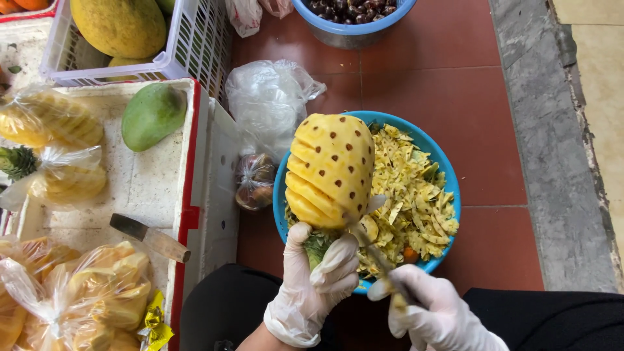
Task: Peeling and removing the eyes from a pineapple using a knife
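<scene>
Yellow pineapple (331,170): peeled, dotted with brown eyes, spiral grooves cut down its left side; you hold it over the blue basin (448,188), centre of view.
Left hand (314,281): gloved white, your fingers wrapped tight round the green crown stub at the pineapple's near end.
Right hand (434,312): gloved too, fingers closed on the handle of a knife (374,250); its blade angles up-left and meets the fruit's near right edge.
Blue basin: on the red tiled floor (442,78), heaped with yellow peel scraps (413,195).
Left side: white foam box (149,188) carrying a green mango (153,116), bagged pineapples (55,149) and a wooden-handled cleaver (148,236).
Far edge: white crate (195,45) of yellow fruit; second basin (351,19) of dark fruit.
Between box and basin: crumpled plastic bags (266,107).
</scene>
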